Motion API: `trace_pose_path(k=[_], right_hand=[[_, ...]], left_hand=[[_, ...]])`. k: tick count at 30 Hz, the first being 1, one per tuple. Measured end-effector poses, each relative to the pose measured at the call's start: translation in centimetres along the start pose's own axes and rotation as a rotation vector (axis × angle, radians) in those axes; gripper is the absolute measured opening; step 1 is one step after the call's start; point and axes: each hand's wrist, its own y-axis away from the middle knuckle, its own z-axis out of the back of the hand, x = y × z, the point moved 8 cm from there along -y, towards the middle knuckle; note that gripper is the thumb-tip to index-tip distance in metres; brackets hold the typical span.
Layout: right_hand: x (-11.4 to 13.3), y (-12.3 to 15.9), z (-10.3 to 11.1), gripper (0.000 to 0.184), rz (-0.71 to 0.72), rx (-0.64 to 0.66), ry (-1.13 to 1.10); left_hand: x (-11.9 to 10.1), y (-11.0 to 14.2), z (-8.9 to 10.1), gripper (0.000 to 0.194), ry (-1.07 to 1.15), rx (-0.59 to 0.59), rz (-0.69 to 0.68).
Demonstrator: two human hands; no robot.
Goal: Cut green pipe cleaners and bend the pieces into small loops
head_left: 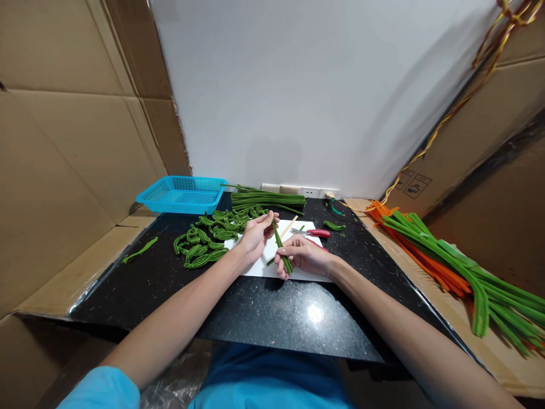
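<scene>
A short green strip of fuzzy pipe cleaners (277, 237) slants between my hands above a white sheet (259, 269). My left hand (256, 234) pinches its upper end between thumb and fingers. Lower down, my right hand (301, 253) grips the same strip, its lower tip sticking out below the fingers. Red-handled pliers (318, 233) lie just beyond my right hand, beside a thin wooden stick (290, 225) on the sheet. Left of my left hand is a pile of green pipe cleaner loops (200, 255).
Long dark green stems (268, 199) lie in a bundle at the back, near a blue plastic basket (181, 196). One green loop (334, 226) sits right of the pliers. Green strips (460, 261) and orange strips (434, 272) lie on cardboard at right. Cardboard walls (76, 142) flank the black table (272, 318).
</scene>
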Motion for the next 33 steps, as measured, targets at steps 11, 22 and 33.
trace_pose_path(k=[11, 22, 33], right_hand=[[0.2, -0.1, 0.1, 0.032, 0.028, -0.01, -0.027], [-0.1, -0.1, 0.4, 0.031, 0.009, -0.022, -0.029], [0.0, -0.1, 0.1, 0.032, 0.009, 0.001, -0.032]], left_hand=[[0.0, 0.6, -1.3, 0.024, -0.037, 0.099, 0.05], [0.2, 0.3, -1.3, 0.019, 0.043, 0.125, 0.077], [-0.3, 0.3, -1.6, 0.016, 0.045, 0.156, 0.034]])
